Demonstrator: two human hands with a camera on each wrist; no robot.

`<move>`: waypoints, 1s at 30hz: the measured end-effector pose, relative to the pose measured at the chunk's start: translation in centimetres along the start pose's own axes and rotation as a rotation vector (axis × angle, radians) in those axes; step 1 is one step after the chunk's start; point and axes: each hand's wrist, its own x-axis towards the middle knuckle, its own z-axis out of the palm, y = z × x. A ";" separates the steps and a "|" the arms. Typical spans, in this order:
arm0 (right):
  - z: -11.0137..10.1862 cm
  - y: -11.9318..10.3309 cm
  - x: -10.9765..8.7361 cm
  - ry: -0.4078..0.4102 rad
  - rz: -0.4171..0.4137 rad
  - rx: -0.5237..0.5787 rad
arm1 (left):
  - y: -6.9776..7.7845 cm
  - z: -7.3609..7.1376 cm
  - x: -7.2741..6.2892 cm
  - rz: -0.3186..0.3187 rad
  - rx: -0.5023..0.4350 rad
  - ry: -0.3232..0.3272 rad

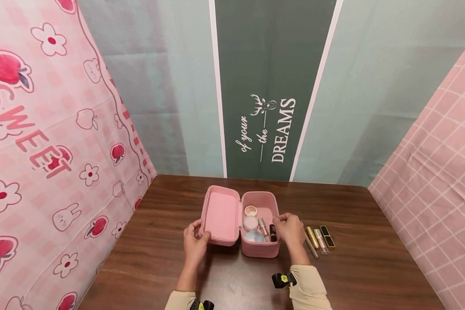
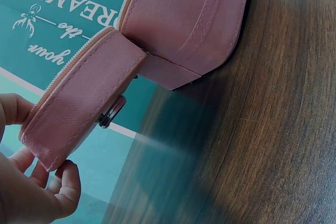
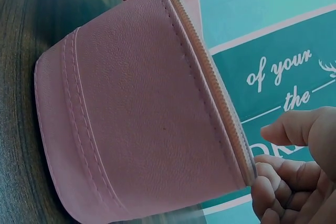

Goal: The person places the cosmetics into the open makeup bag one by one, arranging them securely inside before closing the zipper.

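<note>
A pink zip-up cosmetic case (image 1: 260, 249) stands on the table, its lid (image 1: 221, 213) swung out to the left. My left hand (image 1: 195, 245) grips the lid's outer edge, thumb on one side and fingers on the other, as the left wrist view shows (image 2: 39, 182). At the case's right rim is my right hand (image 1: 290, 230). In the right wrist view this hand (image 3: 299, 177) has bent fingers by the rim and the thumb apart, with nothing visible between them. Inside the case lie a round jar (image 1: 251, 223), a small round pot (image 1: 250, 211), a pale disc (image 1: 254, 236), a pinkish tube (image 1: 263, 229) and a black tube (image 1: 273, 232).
Right of the case lie a slim pencil-like stick (image 1: 311, 245), a gold tube (image 1: 312, 237), a clear-ended tube (image 1: 321, 242) and a black, gold-edged tube (image 1: 327, 236). The wooden table (image 1: 356, 267) is bordered by a printed backdrop (image 1: 193, 107) and pink side cloths (image 1: 441, 150).
</note>
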 end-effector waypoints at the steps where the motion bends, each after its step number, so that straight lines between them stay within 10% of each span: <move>1: 0.0 0.0 0.0 0.000 -0.006 -0.001 | 0.0 0.0 0.0 -0.003 0.000 0.000; 15: -0.4 1.8 -1.2 0.029 -0.566 -0.197 | 0.1 0.1 0.0 0.012 0.017 0.006; 30: -1.5 3.6 -1.6 -0.034 -0.592 -0.230 | 0.2 0.0 -0.1 0.009 0.024 0.011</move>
